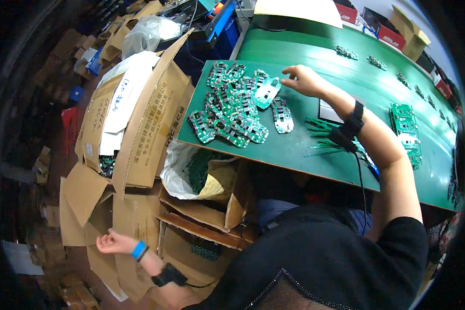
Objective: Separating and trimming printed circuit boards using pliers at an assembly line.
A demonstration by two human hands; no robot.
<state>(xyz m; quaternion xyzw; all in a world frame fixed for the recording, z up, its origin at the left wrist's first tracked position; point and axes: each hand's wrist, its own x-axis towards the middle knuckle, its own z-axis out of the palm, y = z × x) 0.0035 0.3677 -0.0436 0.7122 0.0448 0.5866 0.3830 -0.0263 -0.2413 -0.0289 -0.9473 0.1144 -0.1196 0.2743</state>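
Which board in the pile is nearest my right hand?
The pale board at the upper right of the pile, just beside the right hand. Its broad whitish face sets it apart; its neighbours show dark parts.

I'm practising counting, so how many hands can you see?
2. The right hand is beside the pile of circuit boards on the green table; the left hand is near the cardboard boxes. No others show.

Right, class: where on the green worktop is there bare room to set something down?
On the green worktop, bare patches: beyond the right hand, left of the rear board clusters; and the front edge between the board pile and green strips. The pile crowds the left.
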